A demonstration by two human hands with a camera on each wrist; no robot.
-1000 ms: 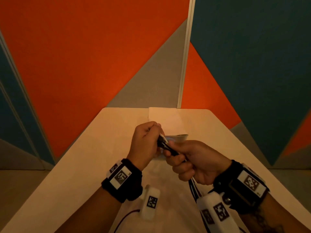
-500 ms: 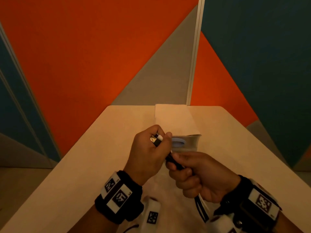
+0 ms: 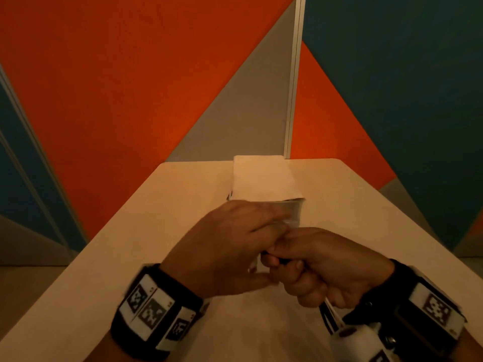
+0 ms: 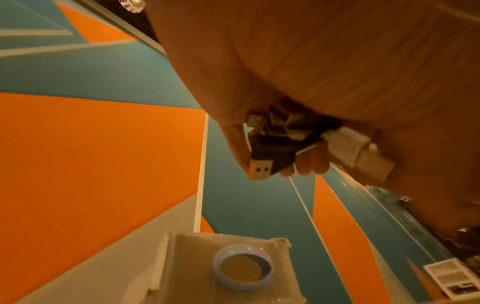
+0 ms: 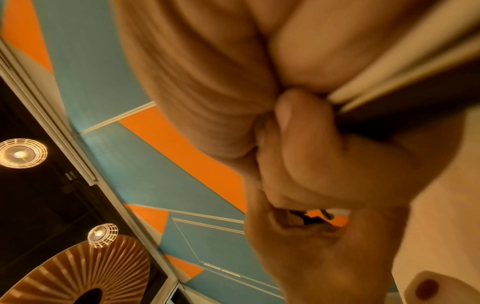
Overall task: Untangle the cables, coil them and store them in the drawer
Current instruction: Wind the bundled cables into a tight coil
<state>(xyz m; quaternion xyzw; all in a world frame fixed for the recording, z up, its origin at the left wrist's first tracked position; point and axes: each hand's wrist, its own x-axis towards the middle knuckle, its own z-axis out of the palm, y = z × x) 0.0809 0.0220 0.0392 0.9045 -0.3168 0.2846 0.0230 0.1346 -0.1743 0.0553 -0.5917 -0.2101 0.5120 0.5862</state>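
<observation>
Cables (image 4: 272,152): plug ends pinched in left hand (image 3: 224,246); right hand (image 3: 326,267) fisted round strands. Step: coiling. Next: wrap loops, then drawer (image 4: 228,271).

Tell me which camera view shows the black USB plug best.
The left wrist view: the black USB plug shows clearly, metal end outward, pinched by the left hand. The head view hides it behind both hands. The right wrist view shows only dark, blurred bits between fingers.
</observation>
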